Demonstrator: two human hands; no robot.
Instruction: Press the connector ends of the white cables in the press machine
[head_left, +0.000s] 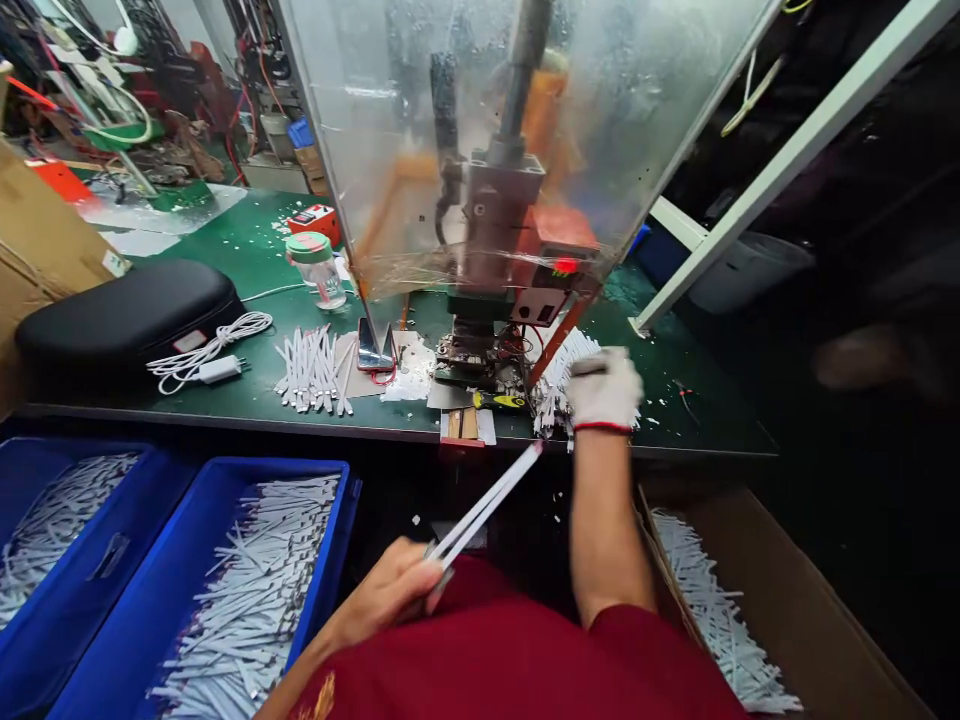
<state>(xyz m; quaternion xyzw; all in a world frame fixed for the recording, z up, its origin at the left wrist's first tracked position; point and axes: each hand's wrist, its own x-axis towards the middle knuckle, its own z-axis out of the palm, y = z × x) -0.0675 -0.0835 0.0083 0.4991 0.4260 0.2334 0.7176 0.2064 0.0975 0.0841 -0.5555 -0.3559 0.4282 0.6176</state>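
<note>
My left hand (409, 585) is bare and closed around two long, thin white strips (487, 500). They slant up to the right and meet at a reddish tip just below the bench edge. Over the right-hand pile of short white cables (559, 375), my right hand (606, 388) wears a white glove with a red cuff. Its fingers look curled in, slightly blurred, and what they hold is hidden. Left of the right hand is the press machine (487, 340), behind a clear plastic shield (390, 130). A yellow-and-black tool (499, 400) lies at the machine's base.
More white cables (311, 368) lie on the green bench (409, 420), near a phone (375, 345), a green-lidded jar (319, 270), a charger (217, 370) and a black case (127, 310). Blue bins (349, 500) at left and a cardboard box (810, 600) at right hold white pieces.
</note>
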